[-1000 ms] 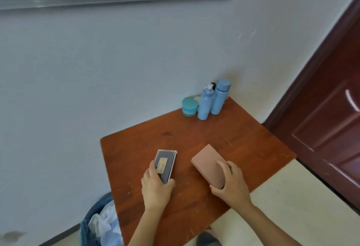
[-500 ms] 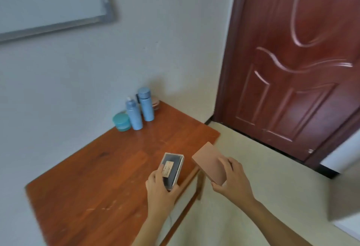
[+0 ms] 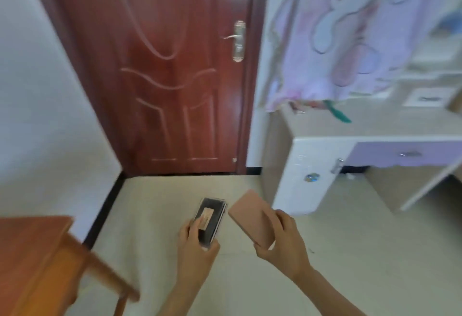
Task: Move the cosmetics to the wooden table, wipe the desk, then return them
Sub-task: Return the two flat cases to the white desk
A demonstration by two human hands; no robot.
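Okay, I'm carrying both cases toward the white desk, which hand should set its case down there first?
Probably the right hand: its pink case is on the side nearer the white desk. The left hand, holding the black case, is farther.

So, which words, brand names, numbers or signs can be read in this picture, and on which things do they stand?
No text is readable here.
Tan label on the dark case in the left hand: blurred, unreadable.
Pink box in the right hand: plain face, no print visible.
Small sticker on the white desk: too blurred to read.
Cartoon cloth above the desk: drawing only, no lettering visible.
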